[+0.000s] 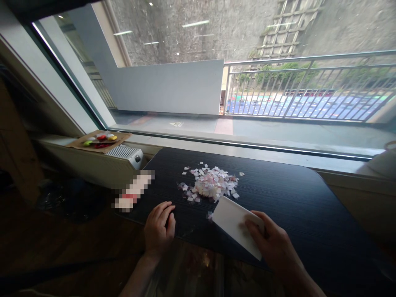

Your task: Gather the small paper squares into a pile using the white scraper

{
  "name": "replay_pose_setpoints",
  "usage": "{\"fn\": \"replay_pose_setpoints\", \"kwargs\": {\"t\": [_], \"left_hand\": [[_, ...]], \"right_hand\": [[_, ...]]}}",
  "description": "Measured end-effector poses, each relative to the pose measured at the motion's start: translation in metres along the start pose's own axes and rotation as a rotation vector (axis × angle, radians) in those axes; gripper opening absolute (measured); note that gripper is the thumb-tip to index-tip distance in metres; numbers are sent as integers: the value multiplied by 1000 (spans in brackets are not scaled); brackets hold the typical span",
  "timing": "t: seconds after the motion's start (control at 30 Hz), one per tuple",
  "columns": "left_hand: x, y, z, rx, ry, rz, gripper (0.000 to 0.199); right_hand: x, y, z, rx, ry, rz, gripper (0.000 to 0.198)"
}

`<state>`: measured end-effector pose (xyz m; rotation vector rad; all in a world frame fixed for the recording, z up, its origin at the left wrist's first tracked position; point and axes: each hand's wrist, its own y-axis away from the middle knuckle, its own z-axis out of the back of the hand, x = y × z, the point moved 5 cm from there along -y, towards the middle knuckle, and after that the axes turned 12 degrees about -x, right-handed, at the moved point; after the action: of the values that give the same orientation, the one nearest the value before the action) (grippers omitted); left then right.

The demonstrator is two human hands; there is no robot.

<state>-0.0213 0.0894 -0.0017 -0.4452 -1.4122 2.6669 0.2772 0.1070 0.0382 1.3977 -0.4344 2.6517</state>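
My right hand (270, 237) grips a white, flat, rectangular piece (230, 220), thumb on top; its exact kind is unclear. The far end of this piece tilts down near the tabletop, beside a few small clear scraps (209, 216). Just beyond it lies a loose heap of small paper-like squares (213, 181), white and pinkish, with some scattered around its rim. My left hand (160, 222) rests on the near edge of the black table (272, 181), holding nothing, its fingers loosely extended and apart from the heap.
A pixelated strip (134, 192) lies at the table's left edge. Behind it stands a white heater (128, 154), next to brown paper (78, 143) bearing several colourful packets (103, 138). A window sill (201, 142) borders the far side. Outside is a railing (297, 90).
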Motion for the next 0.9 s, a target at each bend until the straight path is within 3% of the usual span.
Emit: {"fn": "replay_pose_setpoints", "kwargs": {"t": [0.33,0.73,0.9], "left_hand": [[0,0,0,10,-4,-2,21],[0,-1,0,-2,5,-30,20],[1,-2,1,11,24,-26,20]], "right_hand": [[0,-3,-4,48,59,12,37],[4,2,21,-30,107,-7,35],[-8,5,43,-73,178,-60,35]]}}
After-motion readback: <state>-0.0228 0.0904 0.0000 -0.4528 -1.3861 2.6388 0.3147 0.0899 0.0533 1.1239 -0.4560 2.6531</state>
